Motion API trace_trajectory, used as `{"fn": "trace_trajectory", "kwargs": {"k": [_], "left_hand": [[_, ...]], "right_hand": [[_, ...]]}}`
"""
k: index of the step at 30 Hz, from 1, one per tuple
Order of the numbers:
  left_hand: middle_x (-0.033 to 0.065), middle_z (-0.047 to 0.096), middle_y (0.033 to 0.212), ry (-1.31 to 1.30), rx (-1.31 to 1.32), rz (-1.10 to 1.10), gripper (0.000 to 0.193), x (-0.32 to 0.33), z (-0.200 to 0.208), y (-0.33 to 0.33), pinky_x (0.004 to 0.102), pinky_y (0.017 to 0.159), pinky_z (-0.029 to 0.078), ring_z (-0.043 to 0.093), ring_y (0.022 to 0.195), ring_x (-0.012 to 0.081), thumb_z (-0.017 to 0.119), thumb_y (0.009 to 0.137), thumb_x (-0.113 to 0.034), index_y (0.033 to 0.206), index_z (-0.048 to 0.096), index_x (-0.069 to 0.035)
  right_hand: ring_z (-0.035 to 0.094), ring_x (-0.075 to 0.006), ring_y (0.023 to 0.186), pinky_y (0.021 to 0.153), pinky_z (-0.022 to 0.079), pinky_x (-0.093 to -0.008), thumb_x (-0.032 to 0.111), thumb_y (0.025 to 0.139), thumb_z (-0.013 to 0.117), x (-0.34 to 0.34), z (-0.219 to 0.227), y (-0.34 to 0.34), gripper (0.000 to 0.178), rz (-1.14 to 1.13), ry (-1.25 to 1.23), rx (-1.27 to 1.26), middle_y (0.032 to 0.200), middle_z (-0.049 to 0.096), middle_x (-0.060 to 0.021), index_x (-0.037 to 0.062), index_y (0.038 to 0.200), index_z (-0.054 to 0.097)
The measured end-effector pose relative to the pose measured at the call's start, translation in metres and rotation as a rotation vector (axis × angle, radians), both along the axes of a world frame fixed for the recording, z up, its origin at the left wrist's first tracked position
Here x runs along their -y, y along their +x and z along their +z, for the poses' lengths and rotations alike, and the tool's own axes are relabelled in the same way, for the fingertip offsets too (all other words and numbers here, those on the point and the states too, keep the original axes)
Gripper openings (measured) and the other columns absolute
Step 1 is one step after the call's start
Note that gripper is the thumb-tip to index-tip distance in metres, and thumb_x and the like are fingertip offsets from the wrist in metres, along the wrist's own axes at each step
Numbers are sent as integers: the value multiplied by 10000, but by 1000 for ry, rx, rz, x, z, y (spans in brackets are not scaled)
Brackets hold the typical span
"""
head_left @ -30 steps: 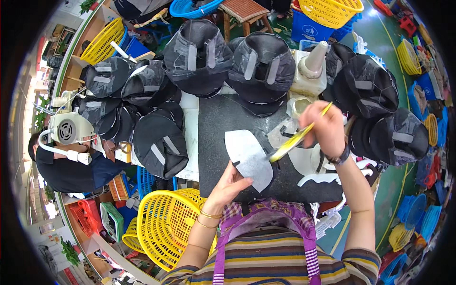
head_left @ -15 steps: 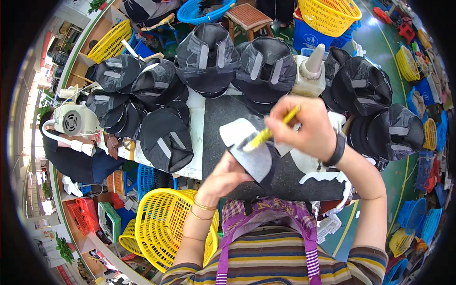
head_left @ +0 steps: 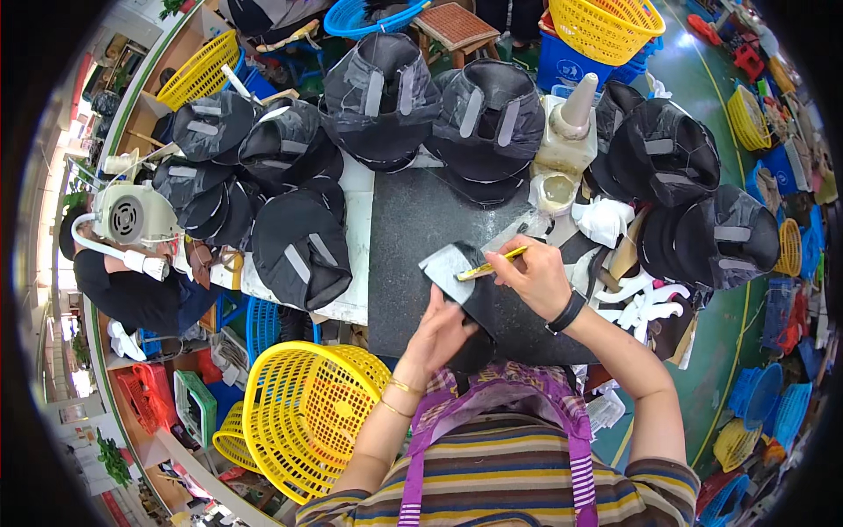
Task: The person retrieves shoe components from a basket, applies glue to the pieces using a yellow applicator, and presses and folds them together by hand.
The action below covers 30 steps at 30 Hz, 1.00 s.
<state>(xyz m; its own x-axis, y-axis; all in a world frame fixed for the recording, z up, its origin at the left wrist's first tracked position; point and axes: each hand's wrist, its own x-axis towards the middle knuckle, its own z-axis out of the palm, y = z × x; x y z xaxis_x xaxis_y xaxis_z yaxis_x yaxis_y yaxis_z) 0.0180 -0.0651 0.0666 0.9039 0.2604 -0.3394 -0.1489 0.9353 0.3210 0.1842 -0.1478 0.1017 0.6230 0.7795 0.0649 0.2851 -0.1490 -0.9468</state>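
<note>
My left hand [head_left: 437,335] holds up a black fabric piece [head_left: 481,303], which looks like a shoe upper, by its near edge. A pale grey-white patch [head_left: 446,266] covers its far end. In my right hand [head_left: 537,279] is a slim yellow brush [head_left: 492,263], pinched between the fingers, its tip on the patch. A small pot [head_left: 555,191] of pale, glue-like stuff stands beyond that hand, in front of a whitish container with a tall cone-shaped spout [head_left: 575,114].
Stacks of black uppers with grey strips [head_left: 382,101] line the table's far side and both ends. White cut pieces [head_left: 645,303] lie at the right of the black work mat [head_left: 404,307]. A yellow basket [head_left: 307,413] stands at the lower left, and a lamp [head_left: 145,263] at the left.
My right hand has come down and toward me with the brush, uncovering the pot and white pieces. The piece in my left hand has tilted and now shows less of its pale face.
</note>
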Motion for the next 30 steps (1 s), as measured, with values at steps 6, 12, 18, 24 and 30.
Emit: {"fn": "trace_trajectory", "kwargs": {"k": [6, 12, 18, 24, 30], "left_hand": [[120, 467, 1237, 235, -173, 67, 502, -45, -21, -1, 410, 907, 440, 495, 1107, 267, 482, 800, 15, 1273, 333, -59], [140, 503, 1203, -142, -190, 178, 484, -26, 3, 12, 373, 942, 397, 494, 1105, 232, 432, 903, -333, 1210, 412, 40], [118, 504, 1203, 167, -250, 131, 412, -35, -5, 12, 371, 938, 391, 501, 1084, 240, 471, 858, -159, 1248, 391, -51], [177, 593, 1050, -232, -33, 3, 434, -65, -18, 10, 419, 890, 430, 575, 974, 298, 363, 886, -316, 1080, 534, 32], [171, 559, 1128, -341, 29, -111, 480, -42, 1, 11, 420, 928, 397, 550, 1023, 303, 325, 890, -335, 1152, 489, 32]], "right_hand": [[616, -141, 555, 467, 470, -246, 87, 754, 650, 2, 4, 3, 143, 82, 141, 124, 679, 598, -98, -15, 725, 554], [624, -128, 619, 547, 504, -225, 101, 789, 635, -16, 2, 11, 150, 132, 43, 30, 762, 605, -91, -35, 787, 572], [592, -213, 532, 503, 467, -312, 163, 778, 646, -14, -8, 33, 214, 71, 21, 253, 638, 572, -132, -25, 744, 547], [555, -306, 523, 516, 437, -352, 215, 771, 637, 11, -42, 140, 269, -272, -351, 487, 609, 573, -152, -20, 671, 551], [614, -189, 713, 639, 489, -279, 17, 704, 591, -9, 36, 39, 135, 274, 373, 72, 845, 611, -90, 12, 834, 554]]}}
